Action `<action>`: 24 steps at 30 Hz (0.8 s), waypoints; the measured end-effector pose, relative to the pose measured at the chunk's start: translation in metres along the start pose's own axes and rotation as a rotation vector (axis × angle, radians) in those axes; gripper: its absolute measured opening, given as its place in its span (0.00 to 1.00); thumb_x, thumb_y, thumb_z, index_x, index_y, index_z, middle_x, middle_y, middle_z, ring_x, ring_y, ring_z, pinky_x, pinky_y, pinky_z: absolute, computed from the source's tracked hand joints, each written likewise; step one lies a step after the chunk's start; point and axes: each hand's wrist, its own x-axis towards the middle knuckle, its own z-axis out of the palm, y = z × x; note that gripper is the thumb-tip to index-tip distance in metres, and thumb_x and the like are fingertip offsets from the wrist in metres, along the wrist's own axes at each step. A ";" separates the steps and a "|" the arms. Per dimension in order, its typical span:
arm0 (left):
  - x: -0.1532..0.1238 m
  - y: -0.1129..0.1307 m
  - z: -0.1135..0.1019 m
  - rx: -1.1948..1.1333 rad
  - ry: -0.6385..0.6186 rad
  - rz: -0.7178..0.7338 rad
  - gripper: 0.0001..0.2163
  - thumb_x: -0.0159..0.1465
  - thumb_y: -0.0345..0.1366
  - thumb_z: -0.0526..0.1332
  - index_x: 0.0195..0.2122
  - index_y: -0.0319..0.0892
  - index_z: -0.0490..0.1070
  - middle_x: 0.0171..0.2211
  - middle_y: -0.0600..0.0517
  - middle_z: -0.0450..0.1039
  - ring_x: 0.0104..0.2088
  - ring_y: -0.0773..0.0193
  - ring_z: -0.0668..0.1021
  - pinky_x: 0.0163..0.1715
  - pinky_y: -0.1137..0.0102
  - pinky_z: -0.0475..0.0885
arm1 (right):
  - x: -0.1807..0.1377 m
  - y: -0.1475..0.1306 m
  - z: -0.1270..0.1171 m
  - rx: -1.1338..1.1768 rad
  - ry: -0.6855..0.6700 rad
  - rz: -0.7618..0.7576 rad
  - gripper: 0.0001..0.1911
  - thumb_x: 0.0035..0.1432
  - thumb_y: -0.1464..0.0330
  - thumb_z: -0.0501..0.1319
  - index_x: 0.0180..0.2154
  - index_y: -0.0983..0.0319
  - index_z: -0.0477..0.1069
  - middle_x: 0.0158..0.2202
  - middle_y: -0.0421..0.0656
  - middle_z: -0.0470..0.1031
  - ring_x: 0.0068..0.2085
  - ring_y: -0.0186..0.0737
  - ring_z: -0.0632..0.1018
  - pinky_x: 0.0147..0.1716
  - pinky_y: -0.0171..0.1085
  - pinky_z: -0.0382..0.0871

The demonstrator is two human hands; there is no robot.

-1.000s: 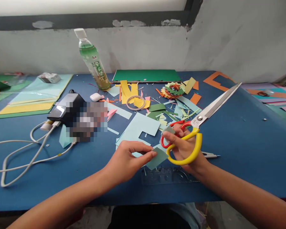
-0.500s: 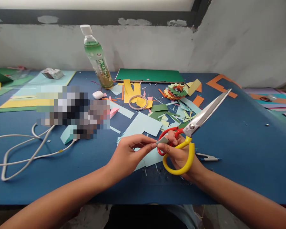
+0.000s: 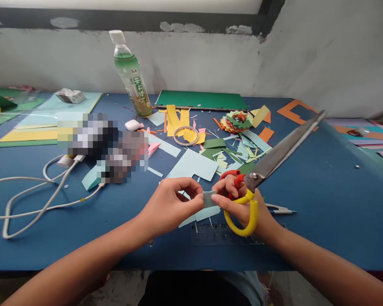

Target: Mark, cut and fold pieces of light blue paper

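Observation:
Between both hands is a small pale blue-grey piece of paper (image 3: 208, 199). My left hand (image 3: 175, 204) pinches its left edge between thumb and forefinger. The thumb and fingers of my right hand (image 3: 238, 199) press its right side. Hanging on that same right hand are large scissors (image 3: 270, 163), with one red and one yellow handle and blades pointing up and right. Below and behind the hands lie light blue sheets (image 3: 194, 163), one with a notch cut out. A clear ruler (image 3: 207, 233) rests on the table under them.
A green-tinted bottle (image 3: 132, 76) stands by the wall. Behind the hands are a tape roll (image 3: 185, 136), a layered paper flower (image 3: 236, 122) and several paper scraps. A compass-like tool (image 3: 281, 210) lies right. White cables (image 3: 41, 208) and blurred devices (image 3: 92, 136) occupy the left.
My fingers have shifted on the small paper, which now shows flat between the two hands. The scissors have swung slightly, their tips moving right and up.

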 end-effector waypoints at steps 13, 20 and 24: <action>-0.003 -0.021 0.021 -0.103 0.269 0.417 0.09 0.56 0.30 0.63 0.36 0.43 0.64 0.31 0.54 0.73 0.29 0.70 0.78 0.25 0.79 0.75 | 0.002 0.012 0.007 0.355 0.178 0.029 0.20 0.46 0.69 0.66 0.21 0.59 0.52 0.25 0.34 0.71 0.29 0.33 0.71 0.32 0.35 0.61; -0.004 -0.028 0.024 0.254 0.370 0.913 0.09 0.55 0.25 0.63 0.37 0.39 0.72 0.46 0.42 0.73 0.39 0.62 0.79 0.39 0.73 0.76 | 0.002 0.006 0.008 0.524 0.276 0.090 0.21 0.45 0.71 0.67 0.20 0.60 0.52 0.25 0.34 0.72 0.26 0.30 0.68 0.28 0.32 0.59; -0.003 -0.025 0.025 0.203 0.356 0.802 0.10 0.55 0.28 0.64 0.40 0.40 0.74 0.43 0.44 0.75 0.37 0.62 0.79 0.36 0.74 0.77 | 0.000 0.009 0.009 0.498 0.222 0.077 0.21 0.46 0.70 0.67 0.21 0.60 0.51 0.24 0.34 0.72 0.26 0.31 0.68 0.28 0.33 0.60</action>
